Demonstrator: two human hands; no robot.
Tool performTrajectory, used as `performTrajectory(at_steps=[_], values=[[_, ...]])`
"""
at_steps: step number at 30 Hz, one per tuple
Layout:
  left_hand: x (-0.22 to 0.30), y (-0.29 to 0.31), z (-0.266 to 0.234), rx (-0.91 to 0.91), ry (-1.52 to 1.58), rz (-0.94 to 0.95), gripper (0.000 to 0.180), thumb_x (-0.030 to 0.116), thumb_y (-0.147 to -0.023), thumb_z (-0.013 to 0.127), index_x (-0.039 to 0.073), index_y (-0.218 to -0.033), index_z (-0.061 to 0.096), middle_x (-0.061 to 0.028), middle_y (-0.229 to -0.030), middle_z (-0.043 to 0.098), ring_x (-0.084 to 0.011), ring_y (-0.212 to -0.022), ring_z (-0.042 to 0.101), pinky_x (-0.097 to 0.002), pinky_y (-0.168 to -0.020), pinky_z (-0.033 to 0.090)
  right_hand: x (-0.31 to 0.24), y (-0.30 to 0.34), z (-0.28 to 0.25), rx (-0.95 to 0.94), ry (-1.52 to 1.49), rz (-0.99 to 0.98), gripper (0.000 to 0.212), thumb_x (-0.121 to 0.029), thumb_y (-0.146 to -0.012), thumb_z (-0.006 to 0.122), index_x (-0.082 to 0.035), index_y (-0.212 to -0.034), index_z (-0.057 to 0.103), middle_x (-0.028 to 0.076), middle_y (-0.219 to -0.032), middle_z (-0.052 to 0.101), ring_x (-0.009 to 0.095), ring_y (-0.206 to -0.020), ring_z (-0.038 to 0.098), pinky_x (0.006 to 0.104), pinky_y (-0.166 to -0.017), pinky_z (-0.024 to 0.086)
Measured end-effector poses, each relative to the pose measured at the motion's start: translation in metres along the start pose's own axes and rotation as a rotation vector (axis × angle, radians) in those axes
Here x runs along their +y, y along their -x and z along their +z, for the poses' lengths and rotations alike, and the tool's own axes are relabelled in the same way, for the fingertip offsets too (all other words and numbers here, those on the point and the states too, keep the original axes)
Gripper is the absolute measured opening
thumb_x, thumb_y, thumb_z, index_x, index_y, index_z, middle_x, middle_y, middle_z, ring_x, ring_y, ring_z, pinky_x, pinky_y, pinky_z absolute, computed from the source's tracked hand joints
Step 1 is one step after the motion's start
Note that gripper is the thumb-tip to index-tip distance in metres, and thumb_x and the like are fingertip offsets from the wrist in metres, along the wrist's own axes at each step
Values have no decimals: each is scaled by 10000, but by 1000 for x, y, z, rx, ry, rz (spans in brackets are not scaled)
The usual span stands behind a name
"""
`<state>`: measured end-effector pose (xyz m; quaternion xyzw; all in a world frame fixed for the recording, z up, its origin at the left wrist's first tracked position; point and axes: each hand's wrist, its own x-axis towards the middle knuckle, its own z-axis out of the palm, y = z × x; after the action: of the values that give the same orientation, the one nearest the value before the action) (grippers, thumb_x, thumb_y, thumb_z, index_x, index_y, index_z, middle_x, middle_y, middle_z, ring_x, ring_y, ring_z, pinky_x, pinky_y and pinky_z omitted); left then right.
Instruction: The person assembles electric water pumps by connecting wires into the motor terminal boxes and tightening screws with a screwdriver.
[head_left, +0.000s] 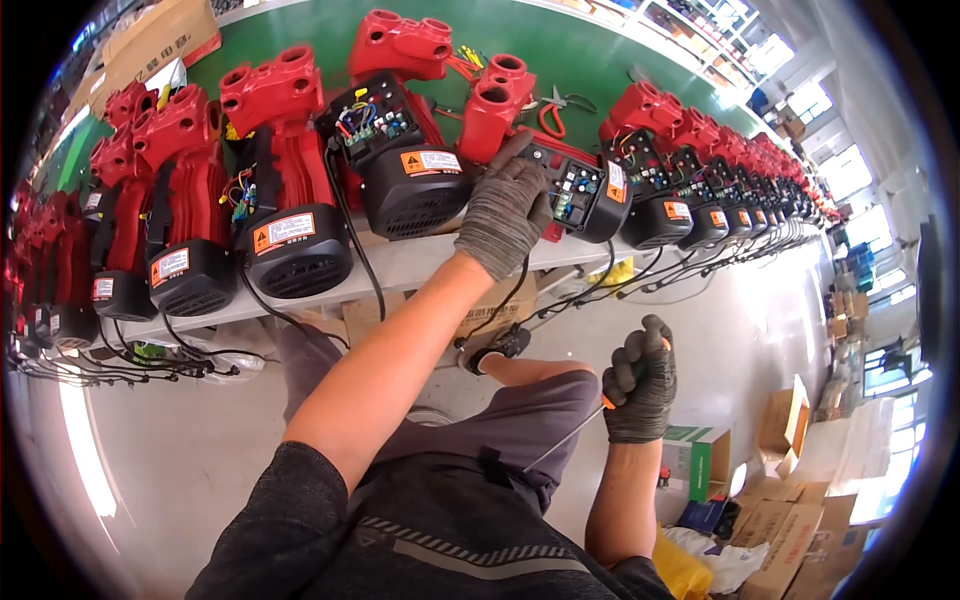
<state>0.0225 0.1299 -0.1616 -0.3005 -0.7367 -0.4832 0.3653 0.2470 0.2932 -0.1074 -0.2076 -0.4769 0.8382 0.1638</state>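
Green matting covers the workbench (560, 45), whose pale front edge curves across the view above a glossy grey floor (150, 470). Along that front edge runs a long row of red motor units with black end housings, each wearing an orange label, their black power cords (360, 260) hanging over the edge. At the left end of the bench the units stand packed close, and a cardboard box (160, 40) sits at the far left corner. Near the middle, one unit (410, 150) lies with its control box open, coloured wires showing.

Just right of it, the left hand (505, 210), in a grey knit glove, lies spread over the red motor unit with an open circuit board (575, 185), fingers wide and pressing on its black housing at the front edge. Behind that unit, red-handled pliers (555, 110) lie on the mat.

Lower right, off the bench and above the person's lap, the gloved right hand (640, 385) is closed tight around a screwdriver (565, 440), its orange handle in the fist and its thin shaft pointing down and left. Further right, the row of units recedes toward bright windows, and cardboard boxes (790, 520) clutter the floor.
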Motion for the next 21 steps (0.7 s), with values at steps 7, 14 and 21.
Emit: performTrajectory(at_steps=[7, 14, 21], values=[[3, -3, 7, 2, -56, 7, 210, -22, -672, 710, 48, -850, 625, -102, -942, 683, -377, -1238, 577, -478, -1105, 459, -1, 4, -15, -63, -48, -21, 320, -196, -968, 663, -76, -1230, 524, 23, -736, 489, 93, -442, 378, 242, -341, 277], [6, -6, 10, 16, -113, -5, 222, -14, -629, 711, 50, -827, 631, -94, -899, 677, -300, -1098, 635, -433, -1108, 466, -3, 9, -22, -62, -71, 9, 233, -165, -986, 631, -89, -1191, 551, 37, -760, 538, 106, -447, 422, 246, -339, 297], [4, -8, 11, -29, -226, -14, 239, 0, -618, 717, 66, -841, 659, -78, -859, 674, -257, -1060, 644, -409, -1124, 442, -4, 13, -30, -80, -83, 22, 208, -156, -991, 616, -90, -1179, 555, 39, -765, 543, 107, -448, 428, 246, -334, 312]])
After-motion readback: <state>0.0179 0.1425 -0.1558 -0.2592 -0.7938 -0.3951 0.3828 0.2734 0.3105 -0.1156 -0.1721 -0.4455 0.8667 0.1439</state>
